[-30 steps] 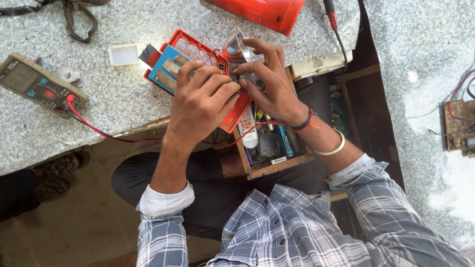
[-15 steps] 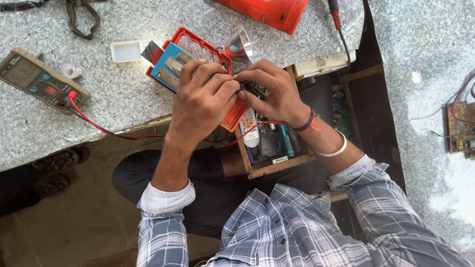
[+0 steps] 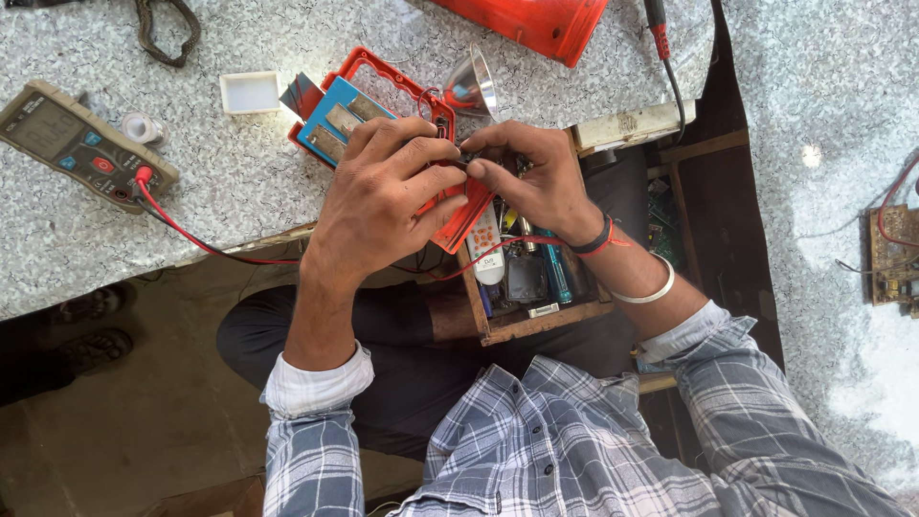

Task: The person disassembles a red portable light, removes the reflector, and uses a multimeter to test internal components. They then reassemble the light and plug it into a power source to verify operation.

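An opened red plastic casing (image 3: 369, 72) with a blue battery block (image 3: 330, 120) inside lies at the table's near edge. My left hand (image 3: 383, 196) rests over its right half, fingers curled on the casing. My right hand (image 3: 536, 177) meets it from the right, fingertips pinching a small dark part or wire between both hands; what it is stays hidden. A shiny silver reflector cone (image 3: 471, 86) sits just behind my fingers.
A multimeter (image 3: 81, 144) with a red lead (image 3: 191, 235) lies at left, by a small white box (image 3: 249, 93) and a solder spool (image 3: 141, 127). A red housing (image 3: 536, 24) is at the back. A wooden drawer (image 3: 536, 321) of parts sits below my hands. A circuit board (image 3: 895, 258) is at right.
My right hand has come down off the reflector cone and closed in against my left hand's fingertips. The cone now shows uncovered behind them.
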